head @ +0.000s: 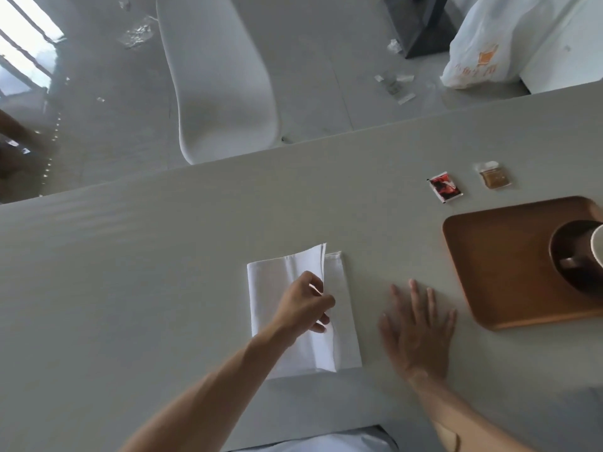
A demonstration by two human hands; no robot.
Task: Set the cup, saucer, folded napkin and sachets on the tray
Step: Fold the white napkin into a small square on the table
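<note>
Tray (pixel 502 262) at tabletop right edge holds saucer (pixel 569 272), cup (pixel 598 246). Left hand (pixel 306 305) pinches napkin (pixel 270 288) fold; right hand (pixel 417 331) flat, open.

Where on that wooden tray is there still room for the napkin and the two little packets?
The tray's left half, between its left rim and the dark saucer, is bare wood. Its right side is crowded by saucer and cup. The sachets lie on the table just beyond the tray's far edge.

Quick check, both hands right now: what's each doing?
Left hand: closed, pinching the top fold of the white cloth napkin.
Right hand: open, flat on the pale grey table, holding nothing.
</note>
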